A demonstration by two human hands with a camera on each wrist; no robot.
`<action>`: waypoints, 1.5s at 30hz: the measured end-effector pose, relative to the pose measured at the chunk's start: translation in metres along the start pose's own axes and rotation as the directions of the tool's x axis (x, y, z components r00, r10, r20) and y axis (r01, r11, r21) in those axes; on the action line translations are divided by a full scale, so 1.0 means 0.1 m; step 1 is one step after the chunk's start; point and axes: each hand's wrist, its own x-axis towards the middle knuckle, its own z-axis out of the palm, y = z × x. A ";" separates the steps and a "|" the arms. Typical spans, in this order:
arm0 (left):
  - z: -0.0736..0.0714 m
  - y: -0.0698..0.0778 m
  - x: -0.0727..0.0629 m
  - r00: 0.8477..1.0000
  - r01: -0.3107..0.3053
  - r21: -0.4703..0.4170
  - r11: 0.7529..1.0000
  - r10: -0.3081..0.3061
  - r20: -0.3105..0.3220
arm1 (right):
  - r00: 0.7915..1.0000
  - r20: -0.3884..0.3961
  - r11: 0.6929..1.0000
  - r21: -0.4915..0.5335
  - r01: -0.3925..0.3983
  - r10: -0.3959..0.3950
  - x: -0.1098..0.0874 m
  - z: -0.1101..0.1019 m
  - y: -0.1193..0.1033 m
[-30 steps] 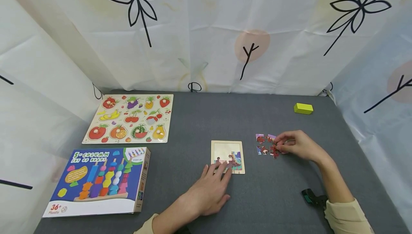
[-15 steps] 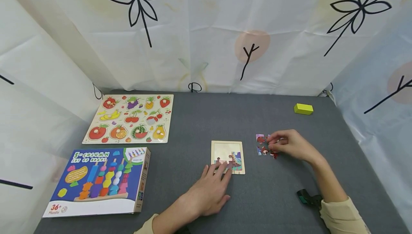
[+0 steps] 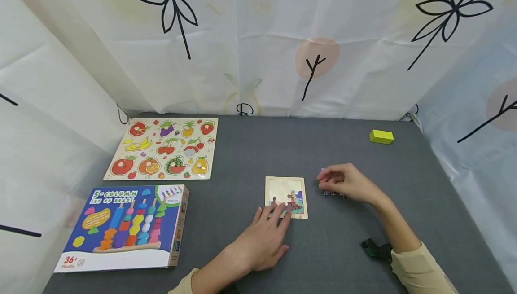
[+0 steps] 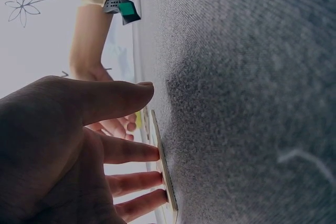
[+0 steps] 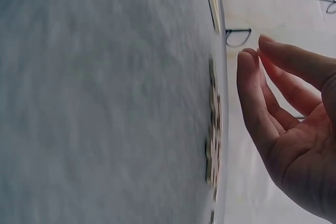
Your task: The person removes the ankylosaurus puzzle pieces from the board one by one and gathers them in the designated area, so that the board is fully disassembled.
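Observation:
My left hand [image 3: 264, 240] lies with straight, spread fingers on the lower part of a small wooden puzzle tray [image 3: 285, 180]. Several joined jigsaw pieces [image 3: 298, 199] fill the tray's lower right; my fingers cover part of them. In the left wrist view three fingertips [image 4: 160, 179] touch the tray's edge. My right hand [image 3: 353, 184] hovers over loose jigsaw pieces [image 3: 329, 193] to the right of the tray, hiding most of them. The right wrist view shows its fingers loosely bent, with nothing visible between them and the thumb, apart from the pieces [image 5: 214, 145] below.
A fruit peg puzzle board [image 3: 155, 150] lies at the back left. In front of it is a boxed bead set [image 3: 129, 229]. A yellow-green block [image 3: 381, 136] stands at the back right. Printed white curtains [image 3: 258, 38] border the grey table [image 3: 250, 150].
My right hand has moved left across the loose jigsaw pieces and now covers more of them. My left hand and the puzzle tray have stayed in place.

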 end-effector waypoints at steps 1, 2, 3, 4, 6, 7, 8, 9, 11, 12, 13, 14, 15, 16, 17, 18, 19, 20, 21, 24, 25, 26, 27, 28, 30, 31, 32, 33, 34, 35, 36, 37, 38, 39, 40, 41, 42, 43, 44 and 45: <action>0.00 0.00 0.00 1.000 0.000 -0.002 1.000 0.000 -0.001 | 1.000 0.011 1.000 0.006 0.014 -0.014 0.02 0.02 0.00; 0.00 0.00 0.00 1.000 0.001 -0.003 1.000 -0.001 -0.003 | 0.999 0.022 1.000 0.014 0.026 -0.026 0.04 0.04 -0.01; 0.00 0.00 0.00 1.000 0.001 -0.003 1.000 -0.001 -0.006 | 0.999 0.034 0.999 0.022 0.035 -0.036 0.06 0.06 -0.01; 0.01 0.00 0.00 1.000 0.000 -0.002 1.000 0.000 -0.011 | 0.998 0.048 0.999 0.033 0.042 -0.043 0.07 0.08 -0.02; 0.01 0.01 0.00 1.000 -0.003 0.004 1.000 0.003 -0.013 | 0.996 0.071 0.998 0.049 0.046 -0.050 0.11 0.12 -0.04; 0.01 0.01 0.00 1.000 -0.005 0.007 1.000 0.005 -0.015 | 0.995 0.083 0.998 0.054 0.046 -0.050 0.12 0.14 -0.05; 0.01 0.01 0.00 1.000 -0.007 0.011 1.000 0.007 -0.016 | 0.994 0.093 0.997 0.059 0.045 -0.050 0.14 0.16 -0.06; 0.01 0.01 0.00 1.000 -0.008 0.015 1.000 0.008 -0.016 | 0.993 0.104 0.997 0.062 0.046 -0.053 0.15 0.18 -0.07; 0.00 0.01 0.00 1.000 -0.008 0.028 1.000 0.009 -0.013 | 0.990 0.125 0.997 0.059 0.056 -0.063 0.19 0.21 -0.09; 0.00 0.01 0.00 1.000 -0.009 0.032 0.999 0.009 -0.012 | 0.989 0.134 0.997 0.055 0.059 -0.066 0.21 0.23 -0.10; 0.00 0.01 0.00 1.000 -0.010 0.039 0.999 0.010 -0.013 | 0.987 0.142 0.997 0.048 0.066 -0.072 0.22 0.25 -0.11; 0.00 0.01 0.00 1.000 -0.009 0.045 0.999 0.010 -0.011 | 0.986 0.149 0.997 0.041 0.071 -0.077 0.24 0.27 -0.12; 0.00 0.01 0.00 1.000 -0.009 0.051 0.999 0.010 -0.012 | 0.984 0.158 0.996 0.034 0.077 -0.081 0.26 0.29 -0.13; 0.00 0.01 0.01 1.000 -0.010 0.058 0.998 0.011 -0.015 | 0.983 0.166 0.997 0.025 0.080 -0.083 0.28 0.31 -0.14; 0.00 0.01 0.01 1.000 -0.011 0.065 0.998 0.012 -0.021 | 0.981 0.174 0.996 0.016 0.084 -0.086 0.30 0.32 -0.15; -0.01 0.01 0.00 1.000 -0.011 0.071 0.997 0.012 -0.026 | 0.980 0.182 0.997 0.003 0.081 -0.080 0.31 0.34 -0.17; 0.00 0.01 0.00 0.999 -0.010 0.078 0.997 0.013 -0.033 | 0.978 0.191 0.997 -0.010 0.081 -0.078 0.32 0.35 -0.18; 0.00 0.01 0.00 0.999 -0.009 0.085 0.996 0.012 -0.039 | 0.977 0.199 0.997 -0.022 0.078 -0.072 0.34 0.36 -0.20; 0.00 0.01 0.00 0.999 -0.008 0.095 0.995 0.013 -0.046 | 0.976 0.207 0.996 -0.034 0.077 -0.069 0.35 0.36 -0.22; 0.01 0.02 0.01 0.998 -0.005 0.102 0.995 0.011 -0.054 | 0.972 0.225 0.995 -0.065 0.080 -0.064 0.38 0.37 -0.24; 0.02 0.01 0.01 0.998 -0.005 0.101 0.995 0.010 -0.055 | 0.971 0.229 0.994 -0.071 0.081 -0.063 0.40 0.38 -0.24; 0.02 0.01 0.01 0.998 -0.004 0.099 0.995 0.009 -0.055 | 0.971 0.231 0.994 -0.076 0.082 -0.063 0.41 0.38 -0.24; 0.01 0.01 0.01 0.998 -0.003 0.101 0.995 0.009 -0.059 | 0.970 0.236 0.993 -0.079 0.088 -0.067 0.42 0.38 -0.24; 0.01 0.01 0.01 0.998 -0.001 0.104 0.995 0.007 -0.062 | 0.968 0.240 0.993 -0.082 0.090 -0.068 0.42 0.39 -0.24; 0.01 0.01 0.00 0.997 0.004 0.122 0.992 0.006 -0.080 | 0.967 0.246 0.992 -0.086 0.088 -0.065 0.44 0.40 -0.24; 0.01 0.02 0.00 0.996 0.007 0.133 0.991 0.005 -0.092 | 0.967 0.248 0.993 -0.087 0.085 -0.061 0.44 0.41 -0.24; 0.01 0.02 0.00 0.995 0.012 0.147 0.989 0.004 -0.104 | 0.966 0.250 0.993 -0.087 0.083 -0.059 0.45 0.41 -0.24; 0.01 0.02 0.00 0.993 0.016 0.159 0.987 0.002 -0.116 | 0.966 0.252 0.993 -0.084 0.081 -0.057 0.45 0.41 -0.24; 0.02 0.03 0.00 0.991 0.019 0.167 0.986 0.003 -0.131 | 0.966 0.252 0.994 -0.083 0.076 -0.053 0.45 0.42 -0.24; 0.02 0.03 0.00 0.989 0.020 0.171 0.985 0.006 -0.147 | 0.966 0.252 0.994 -0.081 0.074 -0.052 0.45 0.42 -0.24; 0.03 0.03 0.01 0.987 0.018 0.175 0.984 0.011 -0.161 | 0.967 0.251 0.994 -0.078 0.072 -0.050 0.45 0.42 -0.24; 0.03 0.04 0.02 0.985 0.013 0.178 0.984 0.018 -0.170 | 0.967 0.249 0.995 -0.076 0.071 -0.050 0.45 0.43 -0.23; 0.04 0.04 0.03 0.984 0.005 0.183 0.983 0.028 -0.178 | 0.968 0.248 0.995 -0.073 0.070 -0.050 0.45 0.43 -0.23; 0.05 0.04 0.04 0.981 -0.008 0.187 0.982 0.044 -0.189 | 0.968 0.246 0.995 -0.071 0.069 -0.049 0.45 0.43 -0.23; 0.06 0.04 0.05 0.978 -0.026 0.192 0.981 0.064 -0.197 | 0.968 0.245 0.995 -0.070 0.067 -0.048 0.45 0.44 -0.22; 0.07 0.04 0.05 0.975 -0.046 0.201 0.979 0.087 -0.203 | 0.969 0.244 0.996 -0.068 0.066 -0.047 0.45 0.44 -0.22; 0.08 0.04 0.05 0.972 -0.065 0.211 0.975 0.110 -0.206 | 0.969 0.244 0.996 -0.067 0.063 -0.045 0.45 0.44 -0.22; 0.09 0.04 0.06 0.969 -0.084 0.220 0.972 0.131 -0.209 | 0.969 0.243 0.996 -0.066 0.061 -0.043 0.44 0.44 -0.23; 0.10 0.04 0.06 0.965 -0.099 0.229 0.968 0.150 -0.215 | 0.969 0.243 0.996 -0.065 0.059 -0.042 0.44 0.44 -0.23; 0.11 0.04 0.06 0.961 -0.111 0.239 0.965 0.165 -0.221 | 0.969 0.243 0.996 -0.065 0.059 -0.041 0.44 0.44 -0.24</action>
